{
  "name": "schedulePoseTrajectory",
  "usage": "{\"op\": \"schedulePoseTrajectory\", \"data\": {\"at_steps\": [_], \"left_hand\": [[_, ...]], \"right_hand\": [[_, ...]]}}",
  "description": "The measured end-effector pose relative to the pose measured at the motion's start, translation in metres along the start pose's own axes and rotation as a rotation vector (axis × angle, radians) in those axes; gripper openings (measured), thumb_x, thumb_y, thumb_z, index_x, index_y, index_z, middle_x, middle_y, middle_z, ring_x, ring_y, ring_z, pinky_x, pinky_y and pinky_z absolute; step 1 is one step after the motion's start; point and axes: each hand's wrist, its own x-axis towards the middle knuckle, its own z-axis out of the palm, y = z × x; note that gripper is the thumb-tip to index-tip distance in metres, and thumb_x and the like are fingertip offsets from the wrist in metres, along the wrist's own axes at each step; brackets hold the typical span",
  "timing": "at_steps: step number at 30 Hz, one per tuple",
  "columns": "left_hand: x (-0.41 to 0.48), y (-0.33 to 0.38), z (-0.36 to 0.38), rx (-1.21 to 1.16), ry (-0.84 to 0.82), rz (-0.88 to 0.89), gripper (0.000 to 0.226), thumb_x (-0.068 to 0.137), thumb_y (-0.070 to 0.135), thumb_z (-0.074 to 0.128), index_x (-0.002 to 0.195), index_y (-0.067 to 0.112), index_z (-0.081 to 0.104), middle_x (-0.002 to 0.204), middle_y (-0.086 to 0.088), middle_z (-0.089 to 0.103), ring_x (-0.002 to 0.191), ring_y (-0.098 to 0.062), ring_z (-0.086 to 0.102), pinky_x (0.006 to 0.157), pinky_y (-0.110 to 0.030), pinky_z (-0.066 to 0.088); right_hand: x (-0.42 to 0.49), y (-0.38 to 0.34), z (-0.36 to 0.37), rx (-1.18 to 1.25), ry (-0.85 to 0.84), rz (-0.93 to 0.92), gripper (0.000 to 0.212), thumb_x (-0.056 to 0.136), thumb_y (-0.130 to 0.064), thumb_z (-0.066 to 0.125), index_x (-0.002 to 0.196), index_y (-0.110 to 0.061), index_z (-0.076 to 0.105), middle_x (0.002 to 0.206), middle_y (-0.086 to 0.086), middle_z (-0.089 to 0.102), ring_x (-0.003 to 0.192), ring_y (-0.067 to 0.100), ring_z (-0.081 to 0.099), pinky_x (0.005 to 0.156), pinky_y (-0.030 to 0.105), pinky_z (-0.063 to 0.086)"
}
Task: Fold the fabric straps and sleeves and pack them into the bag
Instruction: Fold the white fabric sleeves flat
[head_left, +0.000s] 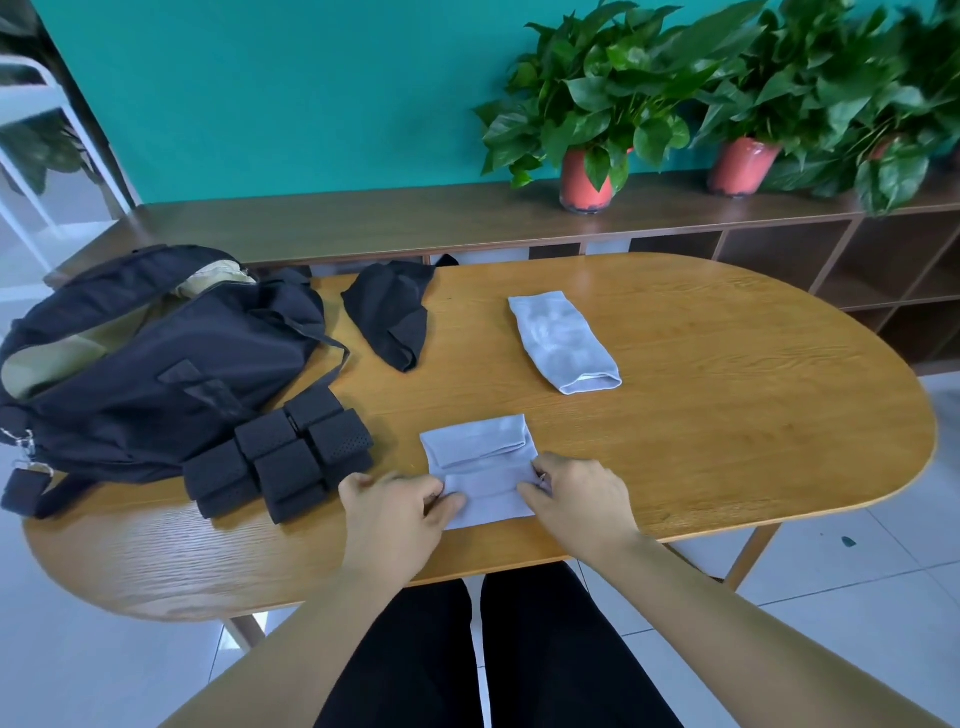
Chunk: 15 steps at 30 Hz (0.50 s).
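Folding: we work the near grey sleeve (478, 467), partly folded, flat on the surface (727, 415) between our hands.
Left hand (395, 499): pinching its left edge.
Right hand (576, 499): pinching its right edge.
Far grey sleeve (563, 340): beyond right hand, well apart.
Black sleeve (389, 317): beyond left hand.
Black straps (283, 457): folded, left of left hand, touching bag (156, 364).
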Motion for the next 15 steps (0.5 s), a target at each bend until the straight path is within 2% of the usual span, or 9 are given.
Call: {"op": "schedulePoseTrajectory", "data": {"at_steps": [2,5,7,8,9,10,12,14,15], "left_hand": [[0.001,0.003,0.001,0.022,0.010,-0.035,0.055,0.086,0.047,0.062,0.051,0.019,0.031,0.045,0.005,0.036,0.060,-0.006,0.044,0.083,-0.031,0.017],[0.001,0.009,0.001,0.055,0.015,-0.079,0.044,0.086,0.046,0.059,0.056,0.021,0.039,0.049,0.007,0.042,0.067,-0.006,0.047,0.085,-0.031,0.016],[0.002,0.010,-0.001,0.028,0.025,-0.083,0.018,0.086,0.046,0.059,0.077,0.031,0.053,0.056,0.011,0.053,0.076,-0.005,0.052,0.089,-0.032,0.018],[0.002,0.011,-0.001,0.016,0.019,-0.095,0.014,0.086,0.046,0.058,0.094,0.036,0.054,0.060,0.013,0.057,0.081,-0.004,0.053,0.091,-0.033,0.017],[0.001,0.011,-0.001,0.028,0.001,-0.107,0.026,0.085,0.046,0.058,0.107,0.036,0.049,0.063,0.014,0.058,0.085,-0.005,0.054,0.091,-0.032,0.016],[0.001,0.012,-0.001,0.061,-0.025,-0.099,0.033,0.083,0.045,0.060,0.112,0.034,0.046,0.065,0.014,0.058,0.087,-0.006,0.054,0.091,-0.033,0.017],[-0.002,0.015,-0.001,0.123,0.033,-0.038,0.035,0.076,0.038,0.069,0.105,0.031,0.050,0.073,0.015,0.055,0.086,-0.013,0.052,0.087,-0.035,0.021],[-0.004,0.020,-0.002,0.121,0.126,0.082,0.030,0.072,0.030,0.074,0.097,0.029,0.057,0.091,0.010,0.056,0.092,-0.018,0.053,0.086,-0.036,0.026],[-0.006,0.022,-0.002,0.109,0.148,0.167,0.027,0.074,0.026,0.072,0.098,0.027,0.060,0.103,0.008,0.058,0.100,-0.019,0.054,0.089,-0.036,0.027]], "right_hand": [[0.001,-0.004,0.002,-0.029,-0.001,0.033,0.025,0.088,-0.030,0.049,0.067,-0.020,0.039,0.065,-0.003,0.050,0.067,0.025,0.049,0.058,0.028,0.032],[0.002,-0.007,0.004,-0.067,0.008,0.047,0.016,0.091,-0.030,0.048,0.096,-0.017,0.054,0.084,0.001,0.064,0.079,0.025,0.060,0.064,0.027,0.040],[0.002,-0.009,0.004,-0.084,0.014,0.044,0.020,0.092,-0.031,0.047,0.106,-0.018,0.052,0.091,0.001,0.066,0.084,0.025,0.062,0.067,0.028,0.043],[0.002,-0.009,0.005,-0.088,0.019,0.044,0.021,0.093,-0.031,0.047,0.109,-0.018,0.049,0.092,0.001,0.066,0.085,0.024,0.062,0.066,0.028,0.043],[0.002,-0.009,0.005,-0.101,0.030,0.044,0.022,0.093,-0.032,0.047,0.111,-0.019,0.047,0.092,0.000,0.065,0.085,0.022,0.061,0.065,0.028,0.042],[0.002,-0.010,0.005,-0.119,0.048,0.044,0.024,0.093,-0.033,0.048,0.112,-0.019,0.044,0.093,-0.001,0.064,0.086,0.021,0.060,0.063,0.028,0.040],[0.000,-0.010,0.006,-0.187,0.114,0.021,0.028,0.088,-0.034,0.057,0.109,-0.018,0.047,0.095,-0.002,0.059,0.084,0.018,0.059,0.058,0.026,0.038],[-0.001,-0.008,0.011,-0.236,0.239,-0.066,0.027,0.072,-0.027,0.073,0.091,-0.015,0.057,0.082,0.000,0.057,0.069,0.020,0.056,0.049,0.027,0.036],[-0.002,-0.006,0.013,-0.236,0.323,-0.143,0.021,0.068,-0.021,0.073,0.083,-0.014,0.060,0.078,0.001,0.056,0.064,0.022,0.055,0.048,0.028,0.037]]}}
